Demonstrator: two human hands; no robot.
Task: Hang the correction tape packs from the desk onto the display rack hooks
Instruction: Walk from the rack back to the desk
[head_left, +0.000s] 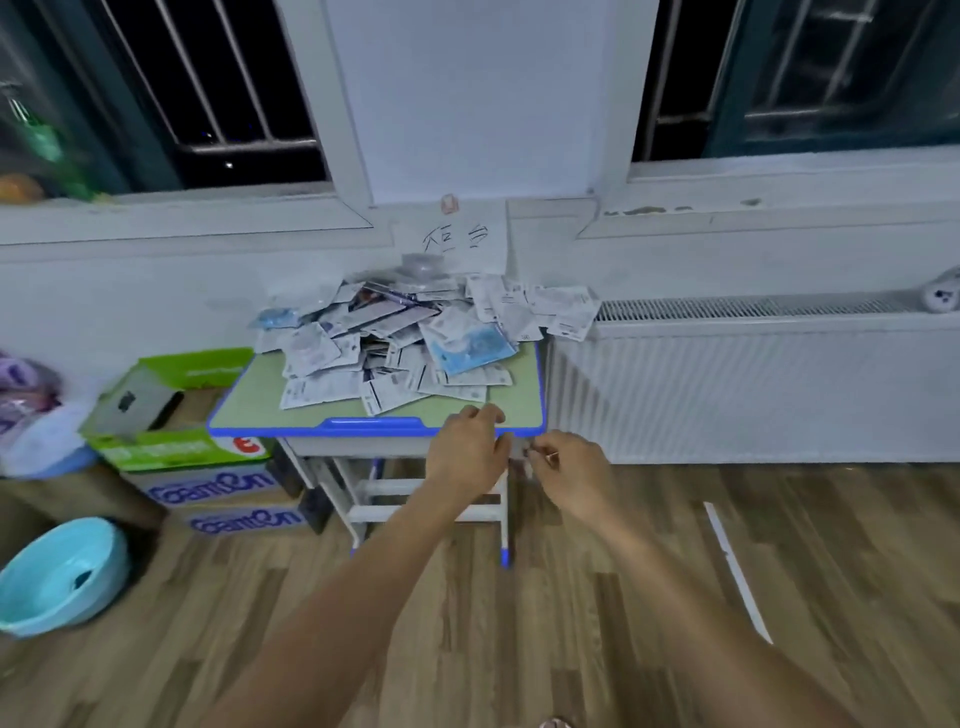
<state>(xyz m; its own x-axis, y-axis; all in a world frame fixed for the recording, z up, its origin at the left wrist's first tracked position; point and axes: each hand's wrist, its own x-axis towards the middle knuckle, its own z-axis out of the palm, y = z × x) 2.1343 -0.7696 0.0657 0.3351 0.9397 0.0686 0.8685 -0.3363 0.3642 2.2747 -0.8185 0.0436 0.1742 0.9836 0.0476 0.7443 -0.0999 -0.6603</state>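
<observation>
A heap of correction tape packs (410, 338), mostly white cards with a few blue ones, covers the back half of the small green desk (254, 402) with a blue rim. Some packs spill over the desk's right edge onto the radiator. My left hand (465, 452) hovers at the desk's front right edge, fingers curled and thumb apart, with nothing visible in it. My right hand (569, 470) is just to its right, below the desk's corner, with thumb and fingertips pinched together. Whether it pinches anything is too blurred to tell. No display rack shows.
A white radiator (753, 384) runs along the wall right of the desk. Stacked cardboard boxes (208, 467) stand to the desk's left, with a turquoise basin (57, 577) on the wooden floor. A white strip (737, 571) lies on the floor at right.
</observation>
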